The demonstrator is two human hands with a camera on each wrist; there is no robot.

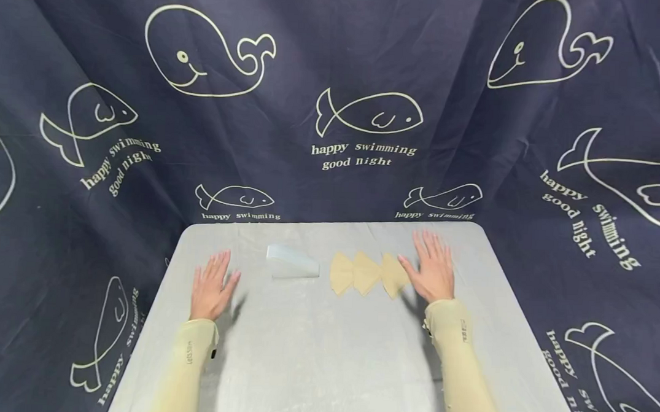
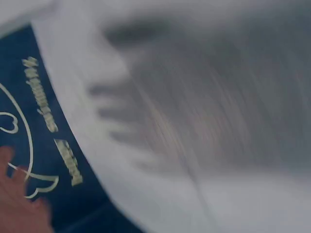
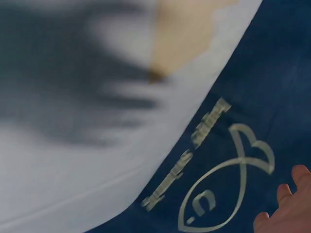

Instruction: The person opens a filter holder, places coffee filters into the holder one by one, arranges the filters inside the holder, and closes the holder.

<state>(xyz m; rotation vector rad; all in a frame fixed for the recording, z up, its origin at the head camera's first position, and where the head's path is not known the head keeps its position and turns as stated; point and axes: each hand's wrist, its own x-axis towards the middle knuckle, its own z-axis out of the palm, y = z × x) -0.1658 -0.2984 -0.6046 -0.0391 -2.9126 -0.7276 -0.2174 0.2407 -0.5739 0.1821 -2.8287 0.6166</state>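
My left hand (image 1: 211,287) hovers over the left part of the table with straight fingers and holds nothing. A pale blue, translucent wedge-shaped piece (image 1: 292,263) lies to its right; its exact kind is unclear. Three tan fan-shaped sheets, resembling paper coffee filters (image 1: 366,273), lie in a row right of the middle, edges close together. On the right, my right hand (image 1: 433,269) is spread above the table, its thumb beside the rightmost sheet. The right wrist view shows part of a tan sheet (image 3: 182,36) under the hand's shadow; the fingers (image 3: 286,208) appear at the lower right corner.
A light grey table (image 1: 323,353) with rounded far corners carries everything. Dark blue cloth (image 1: 369,60) printed with fish and whales hangs behind it and along both sides. Shadows of both hands fall on the tabletop.
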